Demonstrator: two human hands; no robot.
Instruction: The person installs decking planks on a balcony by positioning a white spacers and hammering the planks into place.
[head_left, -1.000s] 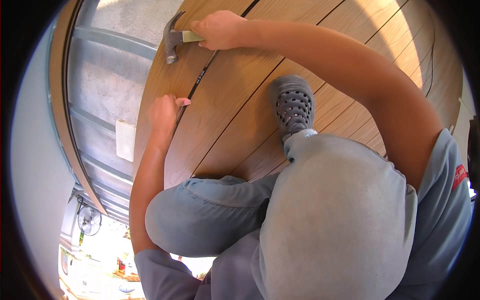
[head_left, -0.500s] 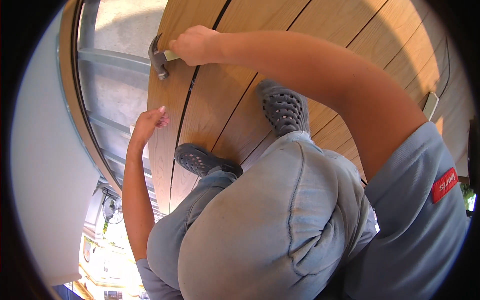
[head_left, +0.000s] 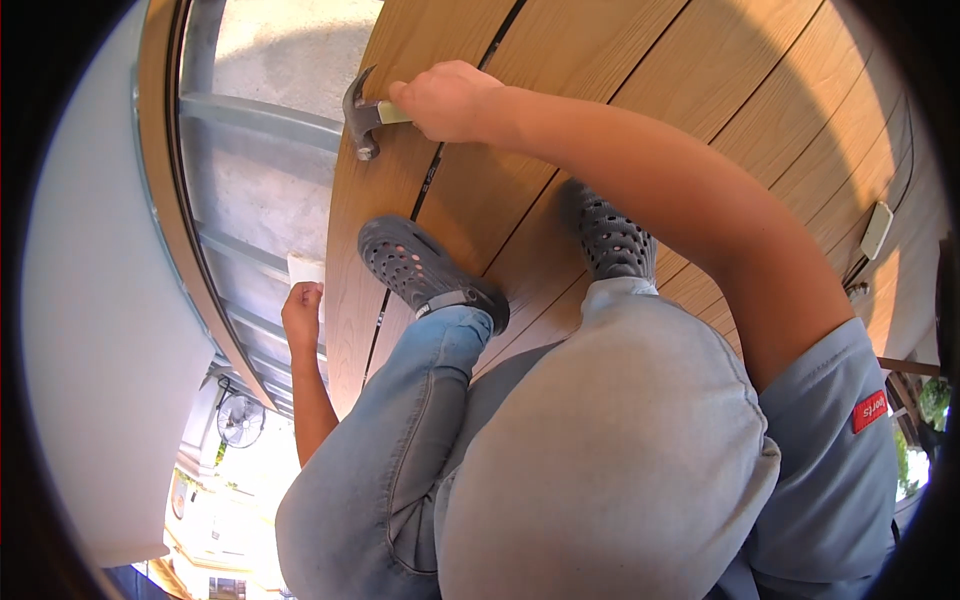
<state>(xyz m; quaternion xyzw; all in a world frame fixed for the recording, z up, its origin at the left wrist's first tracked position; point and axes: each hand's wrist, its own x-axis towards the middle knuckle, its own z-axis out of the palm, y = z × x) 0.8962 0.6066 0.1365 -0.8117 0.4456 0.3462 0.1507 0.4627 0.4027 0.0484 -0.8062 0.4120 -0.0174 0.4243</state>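
Hammer: a dark steel claw hammer with a pale yellow-green handle (head_left: 365,115), its head over the left edge of the brown wood-grained plank deck (head_left: 600,50), claw pointing away from the person, striking face toward them; whether it touches the planks, I cannot tell.
Hammer work: judged to be a pause between blows, with the tool ready; a blow would call for turning the striking face down and clearing the other hand.
Right hand: the bare right hand (head_left: 442,100) is clenched round the handle, the fingers just beside the head, which juts leftward beyond them.
Left hand: the bare left hand (head_left: 300,312), fingers curled, at the deck's left edge, nearer the person than the hammer and well apart from it.
White block: an off-white rectangular piece (head_left: 304,267) right at those curled fingers; whether they grasp it, I cannot tell.
Plank seam: a narrow black gap (head_left: 430,180) running alongside the deck's left edge.
Beyond the left edge: grey metal joists (head_left: 265,118) over pale concrete.
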